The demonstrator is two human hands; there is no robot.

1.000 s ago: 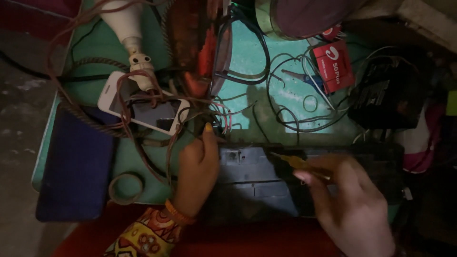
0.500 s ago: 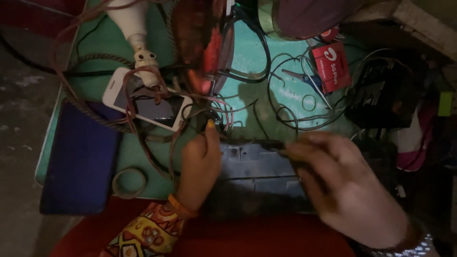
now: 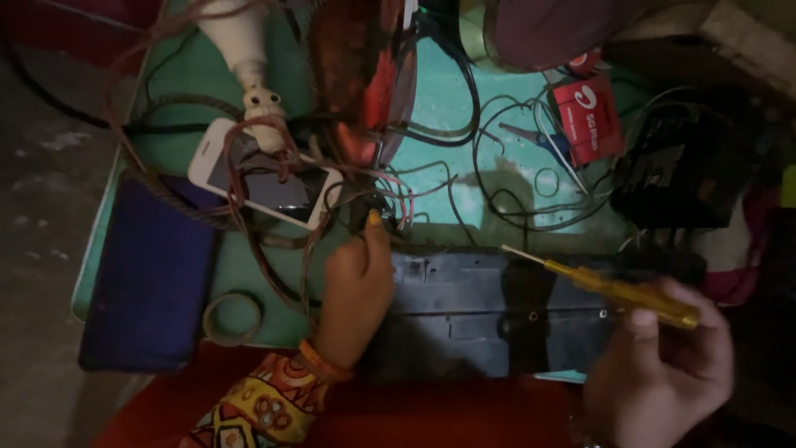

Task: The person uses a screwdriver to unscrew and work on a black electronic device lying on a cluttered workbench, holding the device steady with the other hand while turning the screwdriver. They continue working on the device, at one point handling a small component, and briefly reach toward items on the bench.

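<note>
in the head view the left hand (image 3: 355,286) lies flat on the left end of a dark flat casing (image 3: 506,311) on the green desk (image 3: 448,108), fingers pressed down, gripping nothing, with tangled wires (image 3: 274,191) and a white phone (image 3: 264,172) just beyond its fingertips. the right hand (image 3: 663,373) has its fingers closed round a yellow-handled screwdriver (image 3: 609,289), tip over the casing's top edge. this looks like the unscrewing step; the tip must next seat squarely in a screw.
</note>
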